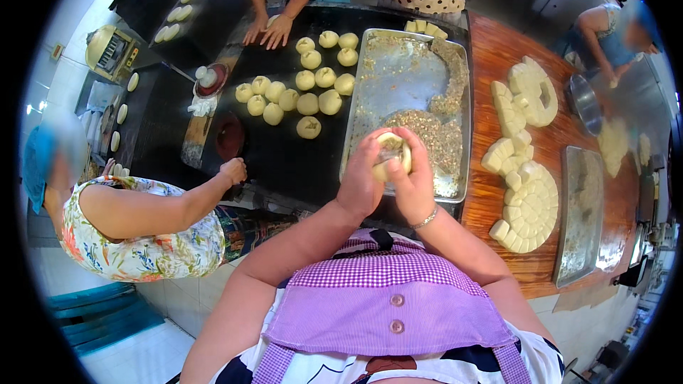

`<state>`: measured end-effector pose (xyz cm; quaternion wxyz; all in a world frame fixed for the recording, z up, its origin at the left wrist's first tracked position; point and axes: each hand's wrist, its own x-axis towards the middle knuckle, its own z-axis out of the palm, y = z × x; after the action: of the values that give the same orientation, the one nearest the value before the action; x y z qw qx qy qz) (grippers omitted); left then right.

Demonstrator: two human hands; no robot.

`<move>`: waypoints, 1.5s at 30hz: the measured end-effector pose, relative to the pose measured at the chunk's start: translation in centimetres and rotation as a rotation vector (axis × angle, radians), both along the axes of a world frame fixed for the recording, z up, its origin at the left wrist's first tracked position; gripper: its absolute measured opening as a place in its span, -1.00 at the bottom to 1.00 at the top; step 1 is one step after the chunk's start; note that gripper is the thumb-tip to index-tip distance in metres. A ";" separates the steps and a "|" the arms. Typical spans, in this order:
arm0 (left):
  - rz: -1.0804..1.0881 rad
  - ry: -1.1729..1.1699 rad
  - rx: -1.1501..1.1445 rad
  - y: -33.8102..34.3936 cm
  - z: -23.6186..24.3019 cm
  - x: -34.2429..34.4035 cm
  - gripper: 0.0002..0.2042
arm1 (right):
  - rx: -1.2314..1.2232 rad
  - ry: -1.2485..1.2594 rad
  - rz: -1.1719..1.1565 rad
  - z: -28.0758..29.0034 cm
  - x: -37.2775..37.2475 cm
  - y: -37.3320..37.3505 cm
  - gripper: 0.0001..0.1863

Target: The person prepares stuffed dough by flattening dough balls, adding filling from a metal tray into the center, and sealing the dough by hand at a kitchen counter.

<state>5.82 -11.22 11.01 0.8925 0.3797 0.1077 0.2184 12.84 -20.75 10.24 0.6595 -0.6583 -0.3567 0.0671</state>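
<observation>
In the head view, my left hand [361, 181] and right hand [418, 174] meet, fingers curled snugly around a dough wrapper [406, 157] that I hold over the nearer left part of the metal tray [398, 75]. Its mouth gapes upward, something darker inside, which I take for the crumbly filling [420, 131] heaped below; my right thumb presses at the rim. I judge this the gathering step. Next calls for turning it while easing the rim inward, then pinching it closed without tearing.

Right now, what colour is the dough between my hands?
The dough is pale cream, clearest in the head view.
</observation>
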 end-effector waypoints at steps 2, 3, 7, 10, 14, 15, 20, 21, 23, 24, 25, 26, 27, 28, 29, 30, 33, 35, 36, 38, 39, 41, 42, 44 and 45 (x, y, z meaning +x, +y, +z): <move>-0.007 -0.006 -0.022 -0.1 -0.2 -0.4 -0.65 | 0.078 0.242 0.105 0.6 -0.3 -0.3 -0.35; -0.021 0.002 -0.034 -0.4 -0.2 -0.6 -0.66 | 0.086 0.271 0.124 0.9 -0.1 -0.5 -0.35; 0.186 0.168 0.271 -1.9 -0.8 -0.1 -0.73 | -0.032 -0.060 -0.031 0.2 -0.1 -0.4 -0.53; 0.328 0.276 0.739 -2.0 -0.3 0.4 -0.73 | -0.028 -0.051 -0.147 0.4 -1.2 0.0 -0.65; 0.294 0.208 0.711 -1.2 -0.6 1.0 -0.64 | 0.017 0.030 -0.172 0.4 -0.1 0.3 -0.72; 0.232 0.169 0.626 -0.8 -0.8 0.8 -0.60 | 0.051 0.109 -0.134 0.5 0.4 0.4 -0.73; 0.128 0.042 0.678 -1.0 -0.4 0.2 -0.53 | 0.005 0.152 -0.155 1.1 -0.3 -0.2 -0.81; 0.168 0.027 0.765 -1.0 -0.4 0.2 -0.55 | 0.046 -0.027 -0.204 0.8 -0.5 0.1 -0.84; 0.255 0.007 0.860 -1.4 -0.4 0.2 -0.61 | 0.036 -0.103 -0.211 0.8 -0.8 0.3 -0.84; 0.279 0.025 0.916 -1.5 -0.3 0.1 -0.61 | 0.030 -0.141 -0.213 0.8 -0.9 0.3 -0.84; 0.303 0.041 0.975 -1.4 -0.1 0.2 -0.61 | 0.021 -0.144 -0.221 0.7 -1.0 0.5 -0.85; 0.328 0.057 1.034 -1.3 0.1 0.3 -0.61 | 0.007 -0.129 -0.215 0.9 -1.0 0.5 -0.84; 0.331 0.066 1.054 -1.2 0.4 0.4 -0.63 | -0.007 -0.114 -0.209 1.2 -1.1 0.4 -0.83; 0.335 0.076 1.072 -1.2 0.6 0.4 -0.65 | -0.023 -0.099 -0.201 1.3 -1.1 0.3 -0.82; 0.339 0.087 1.090 -1.1 0.7 0.4 -0.66 | -0.031 -0.111 -0.165 1.4 -1.0 0.3 -0.78; 0.257 0.131 0.911 -0.9 0.4 0.3 -0.68 | -0.038 -0.123 -0.130 1.5 -0.6 0.2 -0.75; 0.044 0.148 0.557 0.0 0.3 -0.6 -0.64 | -0.074 -0.135 0.005 2.0 0.4 -0.8 -0.62; -0.065 0.023 0.564 0.0 1.8 -1.3 -0.55 | -0.080 0.158 0.165 3.5 0.9 -1.9 -0.51; -0.097 0.059 0.634 0.1 1.8 -1.4 -0.52 | 0.060 0.383 0.209 3.4 1.1 -2.2 -0.53; -0.174 0.122 0.767 -0.1 2.0 -1.4 -0.44 | 0.206 0.564 0.156 2.1 2.1 -3.0 -0.53; -0.331 0.212 0.398 -0.5 2.6 -1.6 -0.39 | 0.054 0.634 0.032 1.7 2.1 -3.4 -0.53; -0.276 0.156 0.422 -0.7 2.3 -1.4 -0.39 | 0.188 1.071 0.201 1.9 1.2 -2.7 -0.52; -0.247 0.127 0.435 -0.7 2.0 -1.3 -0.38 | 0.257 1.287 0.290 2.0 0.9 -2.5 -0.52; -0.187 0.167 0.789 -0.2 2.0 -1.3 -0.27 | 0.176 1.329 0.386 2.3 0.7 -2.9 -0.52; -0.160 0.176 1.102 0.9 2.4 -1.5 -0.22 | 0.122 1.318 0.339 2.7 0.4 -2.7 -0.53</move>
<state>4.34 -10.33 13.38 0.5636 0.8135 0.0226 0.1416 13.29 -23.46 12.93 0.7554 -0.3764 0.0179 0.5361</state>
